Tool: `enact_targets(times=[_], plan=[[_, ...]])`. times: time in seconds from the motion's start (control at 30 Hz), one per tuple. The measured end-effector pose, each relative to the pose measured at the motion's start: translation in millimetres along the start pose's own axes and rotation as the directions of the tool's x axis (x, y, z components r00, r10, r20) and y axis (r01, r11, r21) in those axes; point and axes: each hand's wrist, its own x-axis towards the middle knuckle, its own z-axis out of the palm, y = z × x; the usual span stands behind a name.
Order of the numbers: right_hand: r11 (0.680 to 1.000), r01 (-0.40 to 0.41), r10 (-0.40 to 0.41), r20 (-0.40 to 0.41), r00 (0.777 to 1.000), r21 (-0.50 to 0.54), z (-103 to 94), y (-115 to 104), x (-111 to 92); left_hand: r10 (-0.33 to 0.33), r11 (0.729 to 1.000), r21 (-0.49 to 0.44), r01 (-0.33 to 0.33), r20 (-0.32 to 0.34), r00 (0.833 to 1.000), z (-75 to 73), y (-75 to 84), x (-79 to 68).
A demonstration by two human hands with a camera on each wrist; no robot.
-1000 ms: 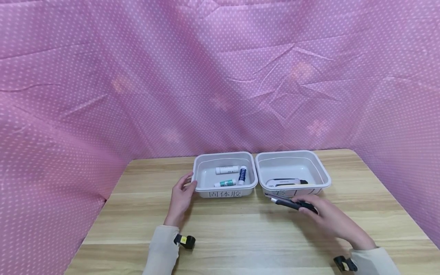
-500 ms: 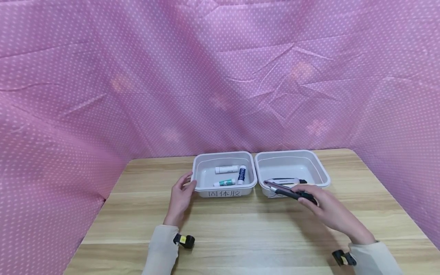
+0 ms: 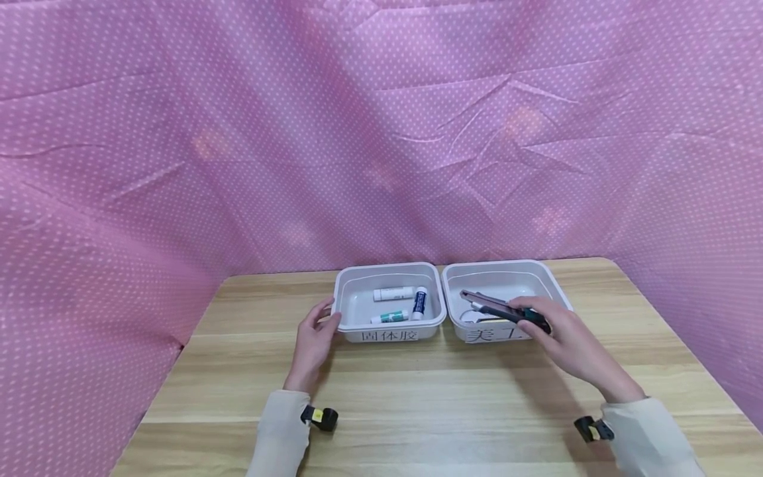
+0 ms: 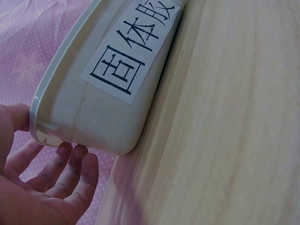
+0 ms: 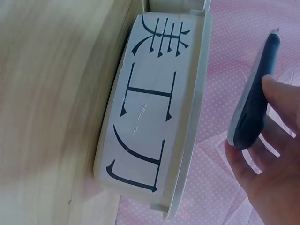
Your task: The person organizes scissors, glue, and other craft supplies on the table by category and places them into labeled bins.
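Note:
My right hand [image 3: 569,341] holds a dark utility knife [image 3: 499,310] between thumb and fingers, over the front of the right white plastic box [image 3: 495,263]. In the right wrist view the knife [image 5: 257,96] is higher than the box's rim. Other utility knives [image 3: 473,317] lie in that box, partly hidden behind the held one. With thumb at the rim and fingertips under it, my left hand [image 3: 314,338] grips the left end of the other white box [image 4: 108,119]. Inside this box lie a white glue stick [image 3: 393,293], a blue one [image 3: 419,303] and a green-and-white one [image 3: 390,317].
Both boxes stand side by side at the back of a wooden table [image 3: 405,411], each with a black-lettered paper label [image 4: 133,47] in front. A pink dotted cloth [image 3: 381,165] hangs behind and along the sides.
My right hand has lifted the utility knife from in front of the right box up over its front rim. The left hand has stayed at its box.

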Motion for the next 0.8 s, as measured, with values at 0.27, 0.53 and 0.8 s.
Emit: enact_targets(times=[0.27,0.53,0.8], plan=[[0.999,-0.017,0.019,0.023,1.0,-0.048,2.6,6.4,15.9,0.006,1.0,0.007,-0.006,-0.007,1.0,-0.6,-0.6,1.0],[0.998,-0.038,0.039,0.027,0.999,-0.053,8.0,15.7,27.9,0.013,1.0,-0.007,-0.013,-0.006,1.0,-0.7,-3.6,3.8],[0.997,-0.071,0.071,0.039,0.997,-0.02,14.7,27.7,35.0,0.014,1.0,-0.003,-0.014,-0.005,1.0,-1.4,-4.8,3.9]])
